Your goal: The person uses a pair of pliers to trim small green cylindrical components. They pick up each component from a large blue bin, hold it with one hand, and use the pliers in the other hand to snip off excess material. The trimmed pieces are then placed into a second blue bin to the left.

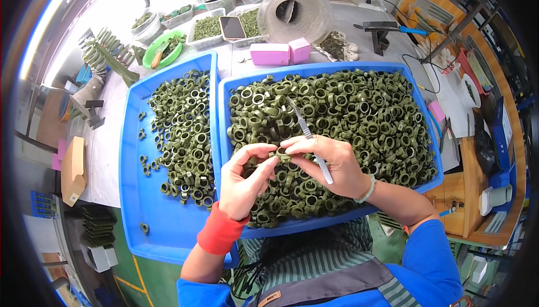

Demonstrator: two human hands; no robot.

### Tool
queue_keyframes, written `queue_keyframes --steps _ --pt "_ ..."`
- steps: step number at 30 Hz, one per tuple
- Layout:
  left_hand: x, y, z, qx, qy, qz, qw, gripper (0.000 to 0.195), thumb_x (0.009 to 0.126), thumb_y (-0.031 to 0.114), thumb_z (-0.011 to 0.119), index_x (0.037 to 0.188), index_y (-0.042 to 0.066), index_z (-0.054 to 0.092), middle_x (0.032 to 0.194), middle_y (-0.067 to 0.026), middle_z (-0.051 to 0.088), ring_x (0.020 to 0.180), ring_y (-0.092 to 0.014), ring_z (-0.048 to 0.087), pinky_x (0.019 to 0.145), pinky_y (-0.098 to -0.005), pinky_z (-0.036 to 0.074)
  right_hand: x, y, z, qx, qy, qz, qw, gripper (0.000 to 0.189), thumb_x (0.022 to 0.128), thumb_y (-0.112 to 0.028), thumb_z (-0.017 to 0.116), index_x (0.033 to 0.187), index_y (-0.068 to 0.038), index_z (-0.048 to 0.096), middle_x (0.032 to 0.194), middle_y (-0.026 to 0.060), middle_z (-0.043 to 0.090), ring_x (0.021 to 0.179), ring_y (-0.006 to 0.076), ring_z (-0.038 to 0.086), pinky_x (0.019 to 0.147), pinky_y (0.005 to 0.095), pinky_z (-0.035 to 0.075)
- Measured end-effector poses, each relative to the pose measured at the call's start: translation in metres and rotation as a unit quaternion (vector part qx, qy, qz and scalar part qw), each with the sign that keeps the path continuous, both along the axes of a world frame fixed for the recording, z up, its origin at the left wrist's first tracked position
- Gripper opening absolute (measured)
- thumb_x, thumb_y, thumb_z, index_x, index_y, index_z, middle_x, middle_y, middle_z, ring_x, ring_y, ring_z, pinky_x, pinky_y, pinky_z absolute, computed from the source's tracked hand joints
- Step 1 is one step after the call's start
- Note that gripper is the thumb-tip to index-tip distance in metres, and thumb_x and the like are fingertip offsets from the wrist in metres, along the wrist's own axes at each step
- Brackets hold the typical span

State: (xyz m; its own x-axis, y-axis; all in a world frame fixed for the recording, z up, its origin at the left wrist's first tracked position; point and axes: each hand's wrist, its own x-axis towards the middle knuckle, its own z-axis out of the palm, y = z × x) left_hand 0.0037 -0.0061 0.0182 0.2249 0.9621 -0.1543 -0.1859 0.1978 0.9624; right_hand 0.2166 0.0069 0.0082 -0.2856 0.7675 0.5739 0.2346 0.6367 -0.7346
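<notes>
Between the fingertips of both hands is a small olive-green ring-shaped part (283,155) with lugs. My left hand (241,180), with a red wristband, pinches it from the left. My right hand (343,161) touches its right side with thumb and forefinger, and a metal scalpel (305,127) lies across that same hand, blade pointing away. Below my hands is a blue tray (430,184) heaped with similar green rings (370,128). To its left, another blue tray (162,227) holds a smaller pile of rings (191,126), mostly along its right side.
Beyond the trays are pink blocks (269,54), a stained glove (337,46), a clear funnel-like hood (269,16) and a phone (232,28) on tubs of green pieces. A green bowl (182,50) stands back left. Pliers (450,132) lie at the right.
</notes>
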Motion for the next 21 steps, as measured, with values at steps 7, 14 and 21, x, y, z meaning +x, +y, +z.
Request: queue_keyframes --steps 7,14,21 --pt "0.000 0.001 -0.009 0.200 0.115 0.025 0.973 0.026 0.089 -0.005 0.071 0.113 0.003 0.069 0.093 -0.0017 0.067 0.067 -0.003 0.057 0.056 -0.0173 0.042 0.002 -0.005 0.006 -0.184 0.098 0.026 0.978 0.025 0.091 0.007 0.065 0.114 -0.001 0.066 0.106 0.0104 0.072 0.096 0.0156 0.072 0.083 0.0276 0.057" --pt "-0.002 0.003 -0.004 0.098 0.030 -0.016 0.995 0.022 0.093 -0.001 0.069 0.114 0.004 0.067 0.090 -0.0020 0.066 0.067 -0.004 0.055 0.056 -0.0174 0.041 0.005 -0.001 0.005 -0.221 0.090 0.016 0.971 0.014 0.099 -0.004 0.061 0.112 -0.001 0.067 0.093 0.0075 0.073 0.087 0.0125 0.071 0.074 0.0256 0.056" --pt "-0.023 0.020 -0.010 -0.164 -0.265 -0.018 0.950 0.027 0.106 0.021 0.052 0.128 0.005 0.056 0.124 -0.0137 0.064 0.099 -0.017 0.065 0.060 -0.0174 0.051 0.023 -0.002 -0.004 -0.093 -0.303 0.157 0.935 0.012 0.078 -0.003 0.067 0.081 -0.009 0.056 0.073 0.0094 0.063 0.076 0.0335 0.063 0.070 0.0459 0.049"
